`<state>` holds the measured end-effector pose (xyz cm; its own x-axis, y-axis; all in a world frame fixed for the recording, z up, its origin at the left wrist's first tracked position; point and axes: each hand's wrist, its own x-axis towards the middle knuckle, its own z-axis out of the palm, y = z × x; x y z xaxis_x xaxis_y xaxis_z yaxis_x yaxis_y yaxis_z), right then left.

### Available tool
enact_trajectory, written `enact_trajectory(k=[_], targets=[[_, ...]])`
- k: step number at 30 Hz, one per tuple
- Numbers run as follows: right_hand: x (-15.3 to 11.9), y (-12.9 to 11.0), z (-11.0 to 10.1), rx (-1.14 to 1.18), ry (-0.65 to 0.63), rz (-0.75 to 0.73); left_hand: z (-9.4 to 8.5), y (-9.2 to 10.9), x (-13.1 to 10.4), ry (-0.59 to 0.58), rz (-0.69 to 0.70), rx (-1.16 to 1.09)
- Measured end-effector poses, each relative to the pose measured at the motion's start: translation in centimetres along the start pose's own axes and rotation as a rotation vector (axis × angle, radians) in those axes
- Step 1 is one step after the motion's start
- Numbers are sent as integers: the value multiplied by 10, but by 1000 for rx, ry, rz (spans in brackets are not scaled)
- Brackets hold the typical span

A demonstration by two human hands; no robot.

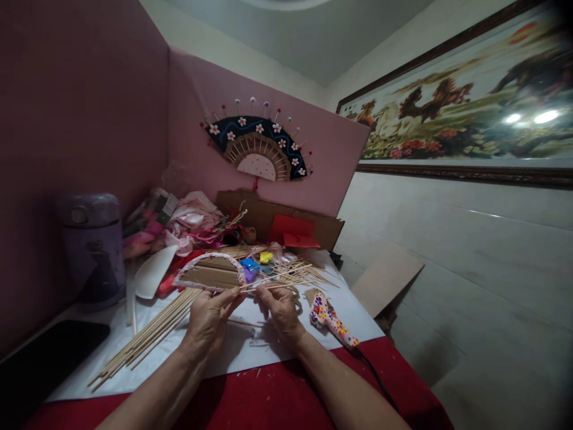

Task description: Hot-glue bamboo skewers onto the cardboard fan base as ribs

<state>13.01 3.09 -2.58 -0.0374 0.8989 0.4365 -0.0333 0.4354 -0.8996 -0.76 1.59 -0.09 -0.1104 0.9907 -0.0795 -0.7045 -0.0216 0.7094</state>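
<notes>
Cardboard half-disc (212, 276) over the worktop (255, 397), long axis left to right.
Arc points far; left hand's grip (208, 318) closed on its near edge, right hand's grip (283, 310) pinching a thin stick (249, 291).

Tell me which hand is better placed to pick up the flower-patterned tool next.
Probably the right hand: it's nearer the flower-patterned tool, while the left hand is at the half-round cardboard.

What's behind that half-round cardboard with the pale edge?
Past the half-round cardboard, I see red material at the left and thin sticks farther back; a blue packet peeks out at the right. Anything directly behind the cardboard is covered.
</notes>
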Motion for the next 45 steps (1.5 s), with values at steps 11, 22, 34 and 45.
enact_trajectory(k=[11,22,34,45], targets=[[0,1,0,37,-10,22,1,0,0,-2,3,16],[0,2,0,28,-4,5,0,1,-1,8,1,9],[-1,-1,0,17,-9,24,1,1,0,16,-1,26],[-1,0,1,17,-11,14,0,1,0,9,-4,12]])
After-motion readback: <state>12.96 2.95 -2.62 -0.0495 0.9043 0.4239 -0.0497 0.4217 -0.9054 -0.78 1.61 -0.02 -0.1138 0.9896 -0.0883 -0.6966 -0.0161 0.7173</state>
